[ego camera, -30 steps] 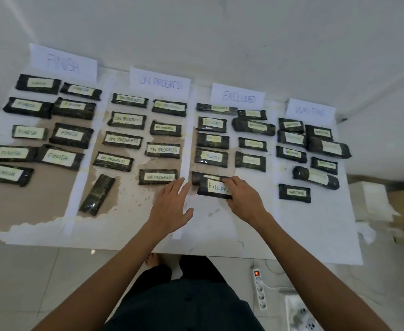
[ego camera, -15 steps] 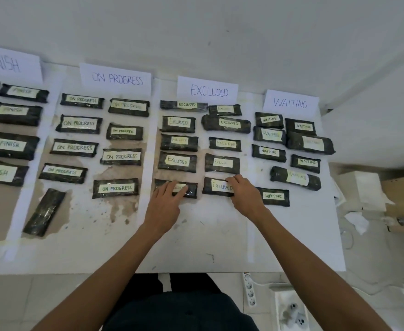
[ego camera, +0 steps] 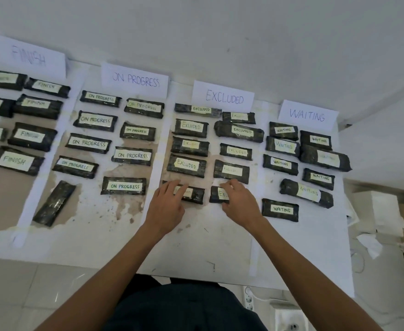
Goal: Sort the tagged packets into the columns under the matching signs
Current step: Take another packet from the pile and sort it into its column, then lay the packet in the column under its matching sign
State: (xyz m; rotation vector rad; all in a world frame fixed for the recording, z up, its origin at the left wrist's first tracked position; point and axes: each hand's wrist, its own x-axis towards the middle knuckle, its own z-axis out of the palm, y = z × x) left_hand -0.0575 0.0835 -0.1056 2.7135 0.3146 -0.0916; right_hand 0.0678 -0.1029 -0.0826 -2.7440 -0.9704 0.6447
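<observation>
Four paper signs stand at the back of the white table [ego camera: 205, 247]: FINISH [ego camera: 29, 54], ON PROGRESS [ego camera: 135, 78], EXCLUDED [ego camera: 223, 97], WAITING [ego camera: 307, 114]. Dark wrapped packets with taped labels lie in double columns under each. At the front of the EXCLUDED column, my right hand [ego camera: 240, 201] pinches an EXCLUDED packet [ego camera: 216, 195] lying flat on the table, fingers at its far edge and thumb at its near edge. My left hand [ego camera: 166, 206] rests straight fingers on the neighbouring packet [ego camera: 195, 194], hiding its label.
One dark packet with no label showing [ego camera: 54, 203] lies slanted at the front left of the ON PROGRESS column. White paper strips divide the columns. To the right of the table are a white box [ego camera: 378, 211] and crumpled paper; a power strip [ego camera: 250, 301] lies on the floor.
My right hand slid the EXCLUDED packet off the other packet, to the right, and set it flat in the column's right row. My left hand moved onto the uncovered packet.
</observation>
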